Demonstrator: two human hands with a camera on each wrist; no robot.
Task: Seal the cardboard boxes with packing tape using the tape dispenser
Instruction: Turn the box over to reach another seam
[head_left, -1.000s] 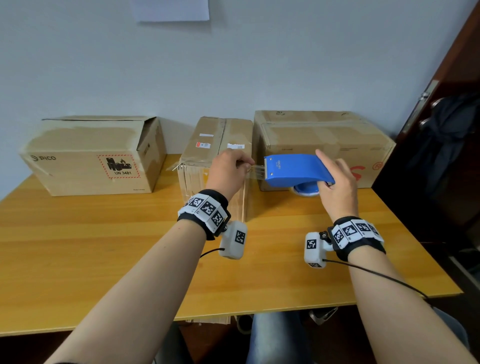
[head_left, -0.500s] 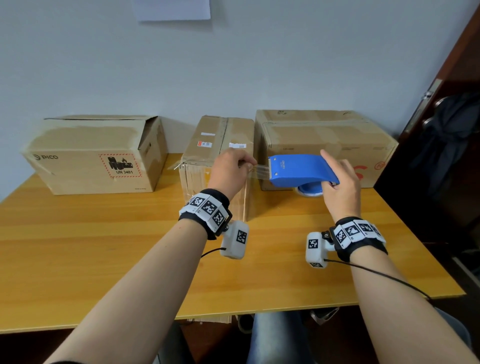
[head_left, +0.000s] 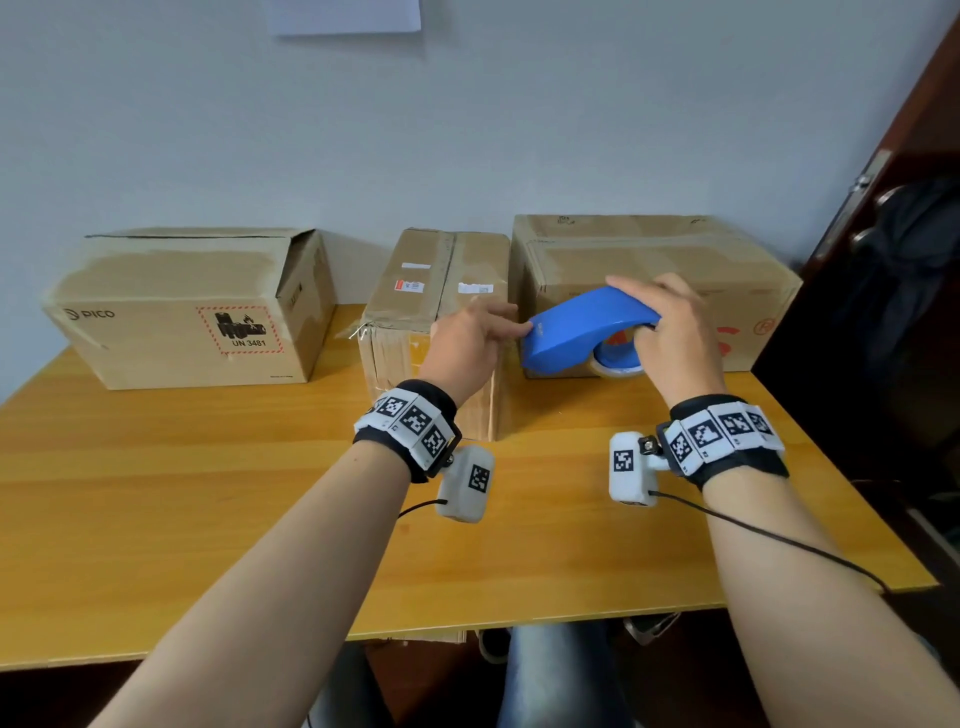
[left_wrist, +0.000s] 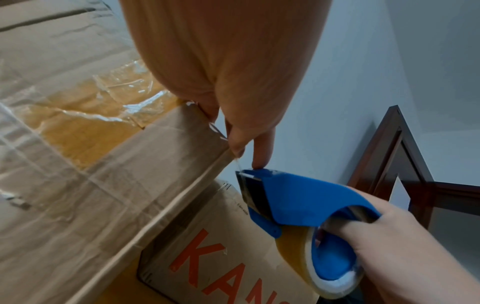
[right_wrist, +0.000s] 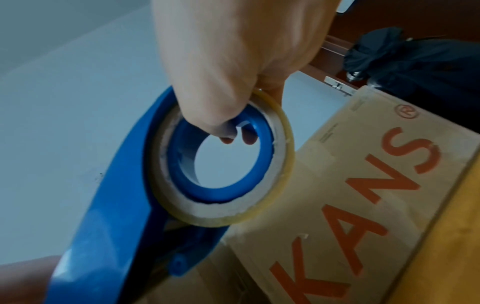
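Both hands busy: R hand wraps the blue tape dispenser, fingers thru the roll, held over the table; L hand pinches the tape end at its nose. Step looks like freeing a starter length. Next probably needs sticking it onto the middle box w/o folding.

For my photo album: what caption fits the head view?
Right hand tilts a blue tape dispenser; left hand pinches the tape end beside the middle box.
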